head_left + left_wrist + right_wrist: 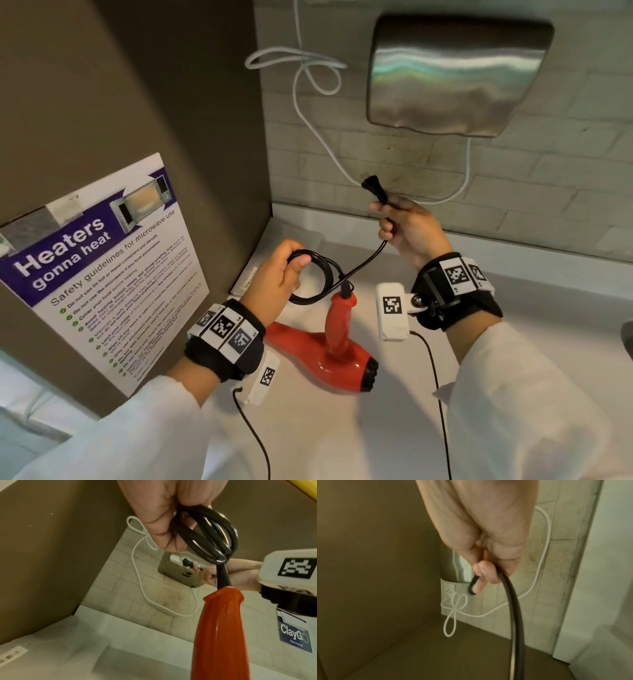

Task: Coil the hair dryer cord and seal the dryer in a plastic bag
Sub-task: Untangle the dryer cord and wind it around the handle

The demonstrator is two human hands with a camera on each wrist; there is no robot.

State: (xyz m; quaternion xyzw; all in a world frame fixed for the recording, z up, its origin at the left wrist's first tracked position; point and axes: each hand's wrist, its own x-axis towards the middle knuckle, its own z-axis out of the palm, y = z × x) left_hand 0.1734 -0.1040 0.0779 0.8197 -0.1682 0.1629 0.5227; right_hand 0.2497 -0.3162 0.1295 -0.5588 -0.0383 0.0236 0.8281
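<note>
Hair dryer point(329, 356) on counter point(394, 428); left-hand fingers point(291, 255) curled round cord coil point(317, 277), right-hand fingers point(388, 231) gripping plug point(375, 186).

Red dryer point(329, 356), black cord point(318, 274).
We see a white cable point(308, 113), purple poster point(102, 260) and checkered wrist tags point(224, 327).

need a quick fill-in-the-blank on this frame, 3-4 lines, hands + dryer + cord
1. The left hand holds the coiled loops of the ____ cord.
2. The right hand holds the cord near its ____ end.
3. The hair dryer is ____ in colour and rests on the white counter.
4. On the tiled wall hangs a metal hand dryer with a ____ cable.

Missing words: black; plug; red; white
</note>
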